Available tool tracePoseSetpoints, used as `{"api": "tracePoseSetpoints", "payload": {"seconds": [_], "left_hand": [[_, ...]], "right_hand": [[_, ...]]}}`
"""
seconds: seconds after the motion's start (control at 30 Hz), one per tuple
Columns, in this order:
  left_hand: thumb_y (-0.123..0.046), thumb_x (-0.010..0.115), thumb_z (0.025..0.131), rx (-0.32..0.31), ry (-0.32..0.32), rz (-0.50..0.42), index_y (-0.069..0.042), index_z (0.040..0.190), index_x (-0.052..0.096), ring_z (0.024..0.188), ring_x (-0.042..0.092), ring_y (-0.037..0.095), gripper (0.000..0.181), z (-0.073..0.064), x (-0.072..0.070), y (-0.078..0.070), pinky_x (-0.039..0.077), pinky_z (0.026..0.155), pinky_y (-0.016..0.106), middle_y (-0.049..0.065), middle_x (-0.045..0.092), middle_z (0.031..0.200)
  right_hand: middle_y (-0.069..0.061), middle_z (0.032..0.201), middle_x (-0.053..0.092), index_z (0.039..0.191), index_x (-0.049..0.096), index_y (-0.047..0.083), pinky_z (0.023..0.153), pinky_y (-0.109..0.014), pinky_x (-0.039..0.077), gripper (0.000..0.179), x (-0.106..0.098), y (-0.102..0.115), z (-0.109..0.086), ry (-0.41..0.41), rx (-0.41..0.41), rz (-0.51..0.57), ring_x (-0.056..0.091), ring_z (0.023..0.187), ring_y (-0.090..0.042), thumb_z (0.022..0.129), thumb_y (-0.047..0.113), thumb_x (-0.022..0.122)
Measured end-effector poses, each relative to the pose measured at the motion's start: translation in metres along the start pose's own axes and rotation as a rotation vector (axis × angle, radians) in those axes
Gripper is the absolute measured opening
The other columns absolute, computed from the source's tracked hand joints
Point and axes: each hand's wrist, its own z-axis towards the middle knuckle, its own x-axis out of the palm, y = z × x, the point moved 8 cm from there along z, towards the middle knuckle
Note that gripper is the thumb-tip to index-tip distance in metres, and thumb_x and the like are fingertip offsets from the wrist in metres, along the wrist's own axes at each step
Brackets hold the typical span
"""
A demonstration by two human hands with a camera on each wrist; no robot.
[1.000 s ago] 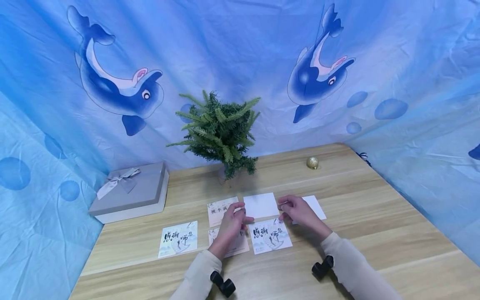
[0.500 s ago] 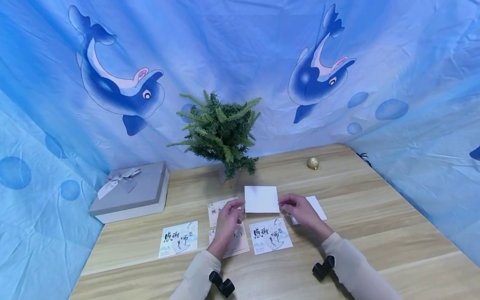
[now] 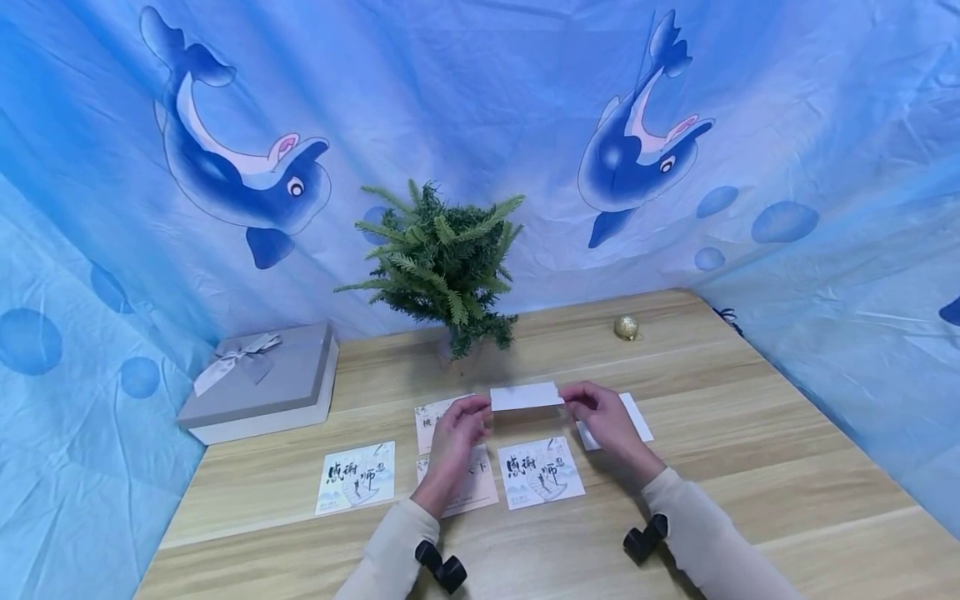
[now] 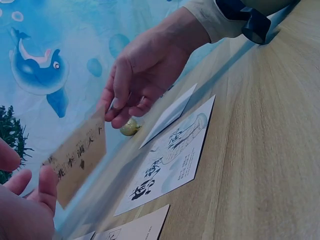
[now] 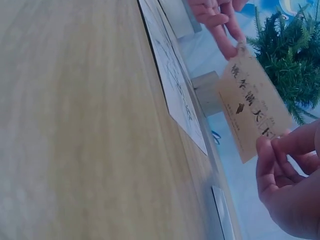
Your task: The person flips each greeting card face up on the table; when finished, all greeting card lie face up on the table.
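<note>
Between my two hands, a card (image 3: pixel 527 397) hangs tilted above the table, its blank white side facing up in the head view. Its beige underside with black characters shows in both wrist views. My left hand (image 3: pixel 457 431) pinches its left edge, and my right hand (image 3: pixel 604 421) pinches the right edge between thumb and fingers. Below it lies a white card with black calligraphy (image 3: pixel 542 473). Under my left hand are two beige printed cards, a rear one (image 3: pixel 426 432) and a front one (image 3: pixel 476 492), both partly covered. Another blank-sided card (image 3: pixel 636 418) lies partly behind my right hand.
A second calligraphy card (image 3: pixel 356 477) lies at the left. Farther back stand a grey gift box (image 3: pixel 262 387) with a ribbon bow and a small artificial fir tree (image 3: pixel 442 258). A gold bauble (image 3: pixel 626 327) sits at the back right. A blue dolphin curtain (image 3: pixel 480 108) surrounds the table (image 3: pixel 750 467).
The card has come up off the table between both hands. It has tipped, so its white face looks narrower in the head view. Both hands have shifted only slightly.
</note>
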Motion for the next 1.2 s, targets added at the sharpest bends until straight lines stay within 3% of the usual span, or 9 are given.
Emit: {"api": "tracePoseSetpoints", "payload": {"seconds": [0.2, 0.33, 0.5, 0.7, 1.03, 1.2], "left_hand": [[-0.001, 0.045, 0.094, 0.009, 0.032, -0.081, 0.006, 0.127, 0.052, 0.124, 0.052, 0.037, 0.034, -0.0003, 0.0021, -0.0018, 0.046, 0.101, 0.051, 0.023, 0.054, 0.134], [-0.002, 0.046, 0.094, 0.011, 0.056, -0.058, 0.006, 0.126, 0.053, 0.121, 0.056, 0.033, 0.033, -0.001, 0.0042, -0.0019, 0.048, 0.1, 0.049, 0.02, 0.057, 0.132], [0.001, 0.047, 0.09, 0.011, 0.05, 0.019, 0.004, 0.127, 0.054, 0.123, 0.054, 0.035, 0.038, -0.0011, 0.0049, -0.002, 0.049, 0.097, 0.049, 0.017, 0.057, 0.134], [0.002, 0.045, 0.088, 0.009, 0.047, 0.042, 0.004, 0.129, 0.053, 0.129, 0.049, 0.035, 0.041, -0.0024, 0.005, -0.0011, 0.046, 0.099, 0.053, 0.018, 0.052, 0.14], [0.001, 0.045, 0.09, -0.007, 0.048, 0.059, 0.007, 0.132, 0.05, 0.131, 0.048, 0.036, 0.043, -0.0017, 0.004, 0.0043, 0.048, 0.1, 0.05, 0.021, 0.049, 0.142], [0.002, 0.045, 0.09, -0.005, 0.049, 0.077, 0.005, 0.132, 0.052, 0.131, 0.048, 0.036, 0.043, -0.0008, 0.0038, 0.0058, 0.049, 0.098, 0.048, 0.021, 0.049, 0.142]], "right_hand": [[-0.012, 0.095, 0.071, 0.102, 0.07, 0.001, 0.074, -0.02, 0.052, 0.015, -0.0047, 0.0027, 0.0002, -0.085, -0.047, -0.04, 0.064, 0.086, -0.019, 0.088, 0.006, 0.069], [-0.01, 0.088, 0.07, 0.098, 0.07, 0.002, 0.067, -0.023, 0.052, 0.012, -0.007, 0.0009, 0.0001, -0.126, -0.031, -0.044, 0.063, 0.081, -0.026, 0.089, 0.01, 0.07], [-0.011, 0.086, 0.07, 0.098, 0.068, 0.0, 0.067, -0.028, 0.054, 0.013, -0.0082, 0.0001, 0.0014, -0.146, -0.003, -0.021, 0.063, 0.084, -0.037, 0.091, 0.011, 0.068], [-0.017, 0.087, 0.069, 0.1, 0.066, -0.002, 0.066, -0.028, 0.054, 0.013, -0.0069, -0.0032, 0.0023, -0.148, 0.014, -0.012, 0.063, 0.082, -0.035, 0.09, 0.007, 0.067], [-0.014, 0.09, 0.069, 0.104, 0.065, -0.002, 0.068, -0.023, 0.054, 0.017, -0.0036, -0.0048, 0.0008, -0.115, 0.007, -0.003, 0.064, 0.079, -0.016, 0.089, 0.004, 0.068], [-0.014, 0.096, 0.069, 0.108, 0.066, 0.0, 0.071, -0.022, 0.052, 0.021, -0.0022, -0.0052, 0.0008, -0.096, 0.013, -0.008, 0.062, 0.082, -0.016, 0.089, 0.006, 0.068]]}}
